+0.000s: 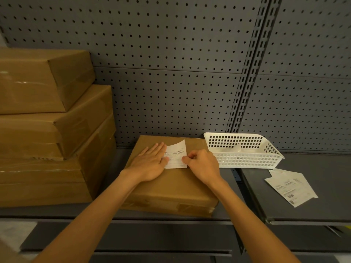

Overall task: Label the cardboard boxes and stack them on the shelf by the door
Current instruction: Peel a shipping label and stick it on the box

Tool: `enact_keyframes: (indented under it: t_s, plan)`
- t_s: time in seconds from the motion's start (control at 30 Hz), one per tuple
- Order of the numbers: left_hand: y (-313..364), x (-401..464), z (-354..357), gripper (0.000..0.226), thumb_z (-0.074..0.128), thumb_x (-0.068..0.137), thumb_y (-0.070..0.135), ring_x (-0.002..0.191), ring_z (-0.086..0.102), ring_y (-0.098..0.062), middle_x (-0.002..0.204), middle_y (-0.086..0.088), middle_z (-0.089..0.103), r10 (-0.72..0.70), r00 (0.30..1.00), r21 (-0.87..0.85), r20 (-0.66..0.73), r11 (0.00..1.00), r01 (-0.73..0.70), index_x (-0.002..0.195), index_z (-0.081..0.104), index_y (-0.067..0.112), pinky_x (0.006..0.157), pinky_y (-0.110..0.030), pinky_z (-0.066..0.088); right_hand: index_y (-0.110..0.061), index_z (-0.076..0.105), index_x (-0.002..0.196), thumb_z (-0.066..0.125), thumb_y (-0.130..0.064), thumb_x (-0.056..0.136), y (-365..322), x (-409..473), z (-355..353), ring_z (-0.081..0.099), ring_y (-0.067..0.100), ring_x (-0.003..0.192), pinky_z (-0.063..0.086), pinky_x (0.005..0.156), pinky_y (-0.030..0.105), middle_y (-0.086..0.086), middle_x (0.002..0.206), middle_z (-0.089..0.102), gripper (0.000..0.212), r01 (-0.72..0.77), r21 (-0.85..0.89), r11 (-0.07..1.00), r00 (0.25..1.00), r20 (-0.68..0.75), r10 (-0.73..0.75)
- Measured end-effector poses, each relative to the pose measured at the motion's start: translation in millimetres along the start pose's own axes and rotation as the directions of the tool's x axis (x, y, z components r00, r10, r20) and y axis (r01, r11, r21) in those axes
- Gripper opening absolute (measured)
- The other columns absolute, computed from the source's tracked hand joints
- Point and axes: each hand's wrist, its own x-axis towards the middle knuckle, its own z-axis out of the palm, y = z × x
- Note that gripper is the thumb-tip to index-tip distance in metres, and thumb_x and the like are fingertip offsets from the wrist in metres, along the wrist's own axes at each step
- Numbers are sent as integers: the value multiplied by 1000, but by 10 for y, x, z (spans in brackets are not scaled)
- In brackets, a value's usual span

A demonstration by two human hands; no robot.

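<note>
With the left hand (152, 164) flat and open on the label (175, 157) atop the box (169, 186) on the shelf (322, 209), and the right hand (202, 166) pinching its right edge, the lifted upper corner risks creasing if pressed unevenly.

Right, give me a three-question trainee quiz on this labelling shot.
1. True or false: the label lies fully flat on the box.
2. How many boxes are in the stack at the left?
3. The white basket is: A) on the box, B) right of the box, C) on the stack.

Key:
1. False. Its top right corner curls up while the left hand presses it and the right hand pinches its edge.
2. Three.
3. B.
</note>
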Motion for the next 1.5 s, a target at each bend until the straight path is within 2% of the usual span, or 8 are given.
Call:
enact_keyframes:
  t_s: [0.13,0.3,0.47,0.57,0.7,0.9,1.07,1.5]
  plan:
    - [18,-7,-26,55,9,101,42,145,-10,-9,158,4,-12,1,1000,4,0,1000,-1,150,-8,22,120,-34,-3,-16,64,68,56,-31,91,7,-1,5,46,8,52,36,72,28,-10,53,51,29,3,14,1000,1000,-26,-2]
    - [112,21,-34,55,12,101,36,146,-6,-12,159,0,-7,-39,999,37,-29,999,40,151,-3,18,120,-33,-3,-14,50,55,57,-28,91,-7,-26,-10,41,10,48,31,48,25,-4,49,45,40,8,44,999,997,-76,-5]
    - [161,19,11,54,11,101,33,145,-7,-9,159,3,-8,-7,998,-5,-55,1000,7,150,-4,18,119,-30,-4,-8,68,89,57,-23,91,-18,-41,-23,58,15,74,49,69,32,1,77,63,18,9,203,979,977,-210,35]
    - [187,3,11,53,12,101,33,144,-9,-6,158,7,-9,96,995,-4,-36,995,-97,150,-5,22,119,-30,-5,-4,67,96,53,-9,89,53,-23,19,56,25,93,46,73,34,10,91,65,17,67,-73,995,932,-352,-89]
    - [213,0,-19,53,14,101,31,145,-6,-6,159,7,-6,107,994,-19,-21,994,-107,150,-3,21,118,-26,-5,-3,62,111,43,-1,88,124,25,88,53,30,106,43,77,34,13,110,60,30,41,-203,978,988,-136,-70]
    - [280,73,-27,55,16,101,34,145,-7,-7,159,5,-7,98,995,-42,-5,994,-99,151,-2,19,115,-26,-6,-6,36,143,30,-17,103,269,34,-44,24,25,141,22,110,28,8,148,36,42,179,-291,940,980,139,-144]
    - [335,125,-19,56,16,101,35,144,-8,-5,159,6,-8,119,993,-36,-1,992,-119,151,-3,20,114,-24,-7,-9,26,148,27,-22,104,316,4,-22,7,19,147,4,116,25,6,158,18,46,163,-218,962,980,152,-132]
    - [373,-5,-2,50,14,102,31,142,-10,2,157,16,-7,315,946,-77,75,948,-310,149,-1,30,114,-21,-8,-14,26,149,29,-24,104,396,23,-94,7,14,147,5,116,24,2,159,16,46,142,-154,978,975,193,-111]
